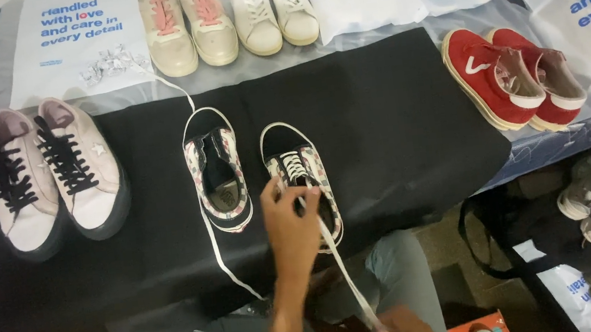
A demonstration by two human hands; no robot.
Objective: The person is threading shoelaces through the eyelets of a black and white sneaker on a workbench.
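Left hand (288,216) pinches the white lace (338,254) right at the checkered shoe (302,180) on the black table (395,124); right hand (398,330) below the edge grips the lace's far end, pulling it taut.

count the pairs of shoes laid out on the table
5. Pink pair with black laces at the left; cream pair with pink laces and white pair along the far edge; red pair at the right; patterned pair in the middle, by the left hand. More shoes lie off the table.

Perhaps shoe-care workshop: rows of sneakers (228,16).
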